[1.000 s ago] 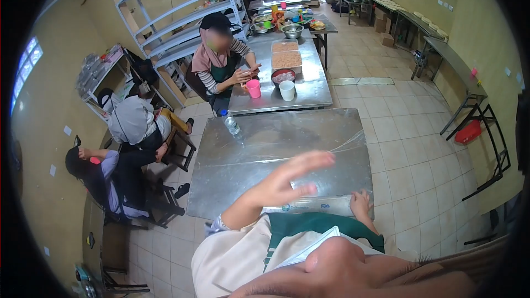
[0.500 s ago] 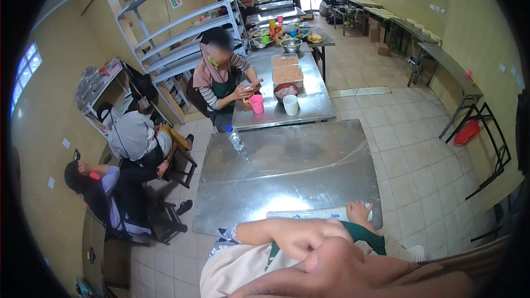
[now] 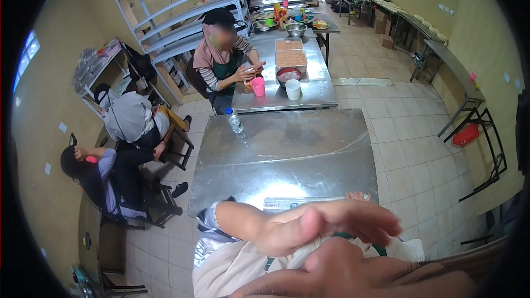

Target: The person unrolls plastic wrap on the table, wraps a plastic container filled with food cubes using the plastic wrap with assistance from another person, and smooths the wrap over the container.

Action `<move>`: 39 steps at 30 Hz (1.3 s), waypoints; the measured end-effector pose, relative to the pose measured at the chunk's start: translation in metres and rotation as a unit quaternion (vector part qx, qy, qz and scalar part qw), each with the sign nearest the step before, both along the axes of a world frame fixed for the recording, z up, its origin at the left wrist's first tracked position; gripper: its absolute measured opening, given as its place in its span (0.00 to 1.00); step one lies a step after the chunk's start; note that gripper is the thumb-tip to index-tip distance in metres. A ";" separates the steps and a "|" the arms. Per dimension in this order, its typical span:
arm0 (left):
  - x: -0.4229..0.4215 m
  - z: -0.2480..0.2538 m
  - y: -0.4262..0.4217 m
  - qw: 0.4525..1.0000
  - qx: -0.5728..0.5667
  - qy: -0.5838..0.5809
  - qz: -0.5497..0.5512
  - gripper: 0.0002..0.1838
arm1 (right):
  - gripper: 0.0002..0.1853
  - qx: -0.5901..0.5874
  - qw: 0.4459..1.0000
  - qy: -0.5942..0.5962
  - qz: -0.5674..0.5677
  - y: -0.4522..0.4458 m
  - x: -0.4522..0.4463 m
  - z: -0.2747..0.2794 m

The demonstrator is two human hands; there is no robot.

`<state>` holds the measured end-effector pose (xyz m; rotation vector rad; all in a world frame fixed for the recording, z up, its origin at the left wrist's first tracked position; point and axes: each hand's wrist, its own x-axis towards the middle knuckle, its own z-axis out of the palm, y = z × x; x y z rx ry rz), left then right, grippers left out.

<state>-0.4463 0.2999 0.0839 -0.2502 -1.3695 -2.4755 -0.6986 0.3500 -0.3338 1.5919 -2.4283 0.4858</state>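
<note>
My left hand (image 3: 331,223) is raised close to the camera, above my lap and the near table edge. Its fingers stretch to the right, slightly blurred, and it holds nothing. Behind it, only the fingertips of my right hand (image 3: 358,195) show, lying on the near right edge of the metal table (image 3: 281,149). The rest of that hand is covered by the left. A long, flat, pale pack with blue print (image 3: 279,204) lies along the near edge, partly hidden by my left hand. The right fingertips are by its far end; whether they touch it is unclear.
A water bottle (image 3: 235,124) stands at the table's far left. Beyond, a seated person (image 3: 223,72) works at a second table with a pink cup (image 3: 258,86), a white cup (image 3: 293,89) and a bowl (image 3: 289,76). Two people sit at the left. A folded frame (image 3: 491,149) leans right.
My left hand has come up and its fingers have swung into view, pointing right. It now covers most of my right hand and part of the pack. The view has shifted slightly.
</note>
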 end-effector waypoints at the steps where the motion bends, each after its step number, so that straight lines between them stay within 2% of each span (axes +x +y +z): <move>1: -0.003 0.004 -0.002 1.000 0.000 0.003 0.001 0.51 | 0.13 0.036 0.998 -0.038 -0.024 -0.003 0.007 0.019; 3: -0.011 0.013 -0.011 0.978 0.035 0.082 -0.187 0.43 | 0.13 0.059 0.995 -0.073 -0.040 -0.006 0.008 0.027; 4: -0.010 0.026 0.002 0.978 0.032 0.083 -0.188 0.43 | 0.13 0.056 0.995 -0.072 -0.040 -0.008 0.007 0.028; 5: -0.007 0.049 0.025 0.985 0.160 -0.018 -0.054 0.41 | 0.13 0.058 0.994 -0.078 -0.042 -0.007 0.009 0.029; 6: -0.006 0.065 0.041 0.949 0.281 -0.120 0.082 0.42 | 0.13 0.060 0.994 -0.085 -0.045 -0.006 0.009 0.029; 7: -0.006 0.075 0.043 0.949 0.282 -0.122 0.078 0.42 | 0.13 0.061 0.993 -0.087 -0.048 -0.005 0.009 0.028; 8: -0.008 0.085 0.040 0.968 0.141 -0.178 0.109 0.40 | 0.12 0.056 0.994 -0.086 -0.046 -0.006 0.008 0.028; 9: -0.010 0.090 0.037 0.963 -0.002 -0.230 0.138 0.39 | 0.12 0.054 0.994 -0.086 -0.042 -0.005 0.008 0.027; 10: -0.013 0.074 0.023 0.963 -0.002 -0.232 0.136 0.39 | 0.12 0.054 0.994 -0.087 -0.044 -0.006 0.009 0.027; 11: -0.018 0.042 0.000 0.994 -0.017 -0.088 -0.067 0.39 | 0.12 0.052 0.994 -0.088 -0.046 -0.006 0.009 0.027; 12: -0.022 0.029 -0.013 0.962 -0.030 0.061 -0.265 0.41 | 0.12 0.051 0.994 -0.088 -0.047 -0.005 0.009 0.027; 16: -0.020 0.022 0.003 0.959 0.015 0.060 -0.276 0.40 | 0.12 0.052 0.994 -0.085 -0.044 -0.004 0.010 0.026; 17: -0.019 0.027 0.025 0.999 0.021 0.015 -0.041 0.32 | 0.12 0.050 0.994 -0.087 -0.047 -0.005 0.010 0.026; 18: -0.018 0.033 0.038 0.980 0.025 -0.030 0.195 0.28 | 0.12 0.049 0.994 -0.089 -0.051 -0.006 0.010 0.027; 19: -0.017 0.039 0.041 0.980 0.025 -0.031 0.195 0.28 | 0.12 0.049 0.994 -0.090 -0.050 -0.007 0.009 0.027; 22: -0.016 0.061 0.042 0.965 -0.102 -0.149 0.192 0.25 | 0.12 0.050 0.994 -0.090 -0.046 -0.005 0.009 0.029; 27: -0.014 0.083 0.033 0.874 -0.308 -0.332 0.177 0.19 | 0.12 0.073 0.992 -0.091 -0.046 -0.006 0.008 0.029; 28: -0.015 0.072 0.034 0.875 -0.307 -0.331 0.176 0.19 | 0.12 0.074 0.992 -0.091 -0.047 -0.005 0.008 0.027; 29: -0.019 0.054 0.034 0.931 -0.196 -0.236 0.196 0.20 | 0.12 0.063 0.993 -0.090 -0.043 -0.007 0.007 0.024; 30: -0.019 0.041 0.037 0.965 -0.078 -0.137 0.210 0.21 | 0.12 0.054 0.994 -0.091 -0.039 -0.006 0.006 0.022; 31: -0.020 0.041 0.037 0.965 -0.077 -0.137 0.210 0.21 | 0.12 0.054 0.994 -0.091 -0.039 -0.005 0.007 0.025; 35: -0.019 0.051 0.037 0.982 0.070 -0.120 0.129 0.27 | 0.12 0.056 0.992 -0.103 -0.042 -0.007 0.009 0.032; 39: -0.020 0.059 0.036 0.969 0.217 -0.105 0.045 0.34 | 0.12 0.066 0.992 -0.103 -0.040 -0.007 0.009 0.034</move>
